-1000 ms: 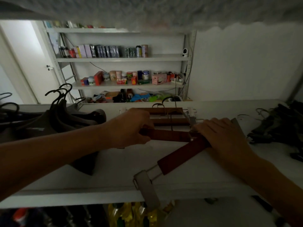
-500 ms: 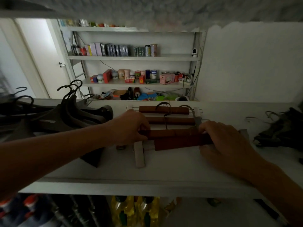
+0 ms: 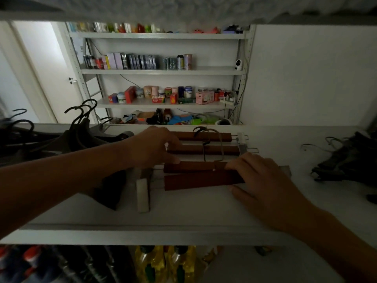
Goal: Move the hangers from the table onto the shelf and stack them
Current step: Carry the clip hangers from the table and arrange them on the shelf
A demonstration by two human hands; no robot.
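Several brown wooden clip hangers lie side by side on the white shelf [image 3: 183, 217]. The nearest hanger [image 3: 195, 181] rests flat, its metal clip [image 3: 142, 194] sticking out toward me at its left end. My right hand [image 3: 263, 180] lies over that hanger's right end, fingers curled on it. Just behind sits a second hanger [image 3: 191, 166]; my left hand [image 3: 153, 148] touches its left end with the fingertips. Two more hangers [image 3: 204, 143] lie further back, their hooks crossing over them.
Dark plastic hangers [image 3: 61, 139] are heaped at the shelf's left, and another dark pile [image 3: 350, 160] sits at the right. Bottles [image 3: 159, 264] stand below the shelf. A stocked rack [image 3: 163, 99] stands behind.
The nearest hanger swung from slanting over the shelf's front edge to lying flat and parallel with the others. Both hands stayed on the hangers, and the view shifted slightly left.
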